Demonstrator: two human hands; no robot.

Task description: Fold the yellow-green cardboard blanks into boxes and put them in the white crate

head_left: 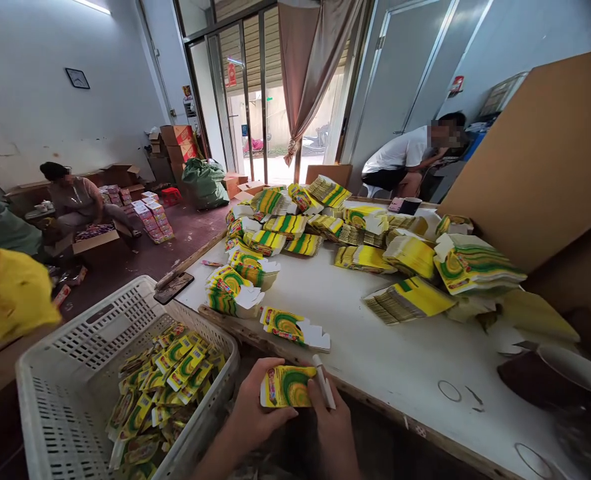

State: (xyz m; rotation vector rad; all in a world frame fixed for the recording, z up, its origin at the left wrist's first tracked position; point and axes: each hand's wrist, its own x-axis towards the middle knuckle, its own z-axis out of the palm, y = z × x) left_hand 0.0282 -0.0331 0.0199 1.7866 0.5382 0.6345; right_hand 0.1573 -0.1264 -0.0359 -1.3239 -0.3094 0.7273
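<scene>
Just in front of the table edge, a small yellow and green carton (pixel 289 387) with a round swirl print is held between both hands. My left hand (pixel 255 410) grips its left end, fingers on the far edge and thumb along the near edge. My right hand (pixel 331 417) is closed at its right end, where a slim white piece (pixel 324 382) stands up; I cannot tell whether it is an end flap or a separate stick. On the table beyond, a flattened carton (pixel 288 327) lies with its white flaps to the right. Fanned cartons (pixel 230 290) rest behind it.
A white plastic basket (pixel 125 300) at the left contains many yellow cartons (pixel 175 373). Stacks of flat cartons (pixel 285 227) spread over the white table (pixel 345 360). A phone (pixel 175 288) lies at the table's left edge. Two people sit farther off. Rubber bands (pixel 449 391) lie at the right.
</scene>
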